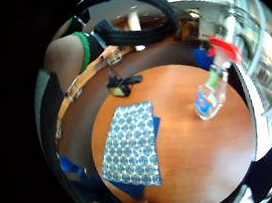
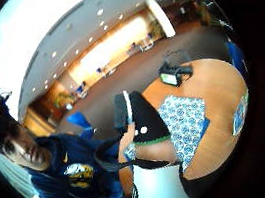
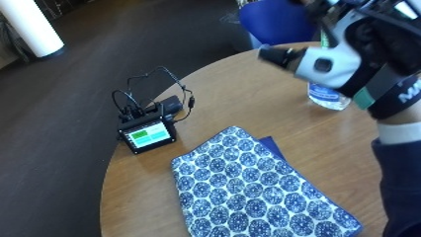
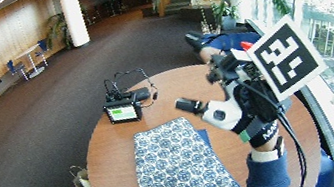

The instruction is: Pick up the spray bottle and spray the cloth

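Bottle (image 3: 327, 97) mostly behind gloved hand (image 3: 375, 47)

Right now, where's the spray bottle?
In the outside view the spray bottle stands on the round table, past the patterned cloth, mostly hidden behind the gloved hand.

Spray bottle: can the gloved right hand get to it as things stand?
Probably yes. The right hand hovers just short of the spray bottle, which stands upright on the table, apart from the cloth; nothing lies between them.
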The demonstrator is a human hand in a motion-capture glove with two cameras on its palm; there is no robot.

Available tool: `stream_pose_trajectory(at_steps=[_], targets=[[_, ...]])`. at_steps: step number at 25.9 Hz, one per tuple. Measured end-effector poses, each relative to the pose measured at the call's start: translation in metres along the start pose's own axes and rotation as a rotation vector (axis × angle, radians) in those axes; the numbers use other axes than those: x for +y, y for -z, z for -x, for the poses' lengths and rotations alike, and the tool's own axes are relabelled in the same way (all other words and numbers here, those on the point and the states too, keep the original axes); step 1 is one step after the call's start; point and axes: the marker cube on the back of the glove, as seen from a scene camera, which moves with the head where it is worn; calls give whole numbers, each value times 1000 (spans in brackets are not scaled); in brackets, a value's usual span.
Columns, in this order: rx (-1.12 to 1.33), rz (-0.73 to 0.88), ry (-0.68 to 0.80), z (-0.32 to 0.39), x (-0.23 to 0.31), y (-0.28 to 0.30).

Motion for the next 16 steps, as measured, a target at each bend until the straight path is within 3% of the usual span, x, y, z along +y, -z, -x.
stream_pose_trajectory(at_steps=[7,16], targets=[[-219,-391,-299,-103,4,63],[-452,-548,-617,-213,6,69]])
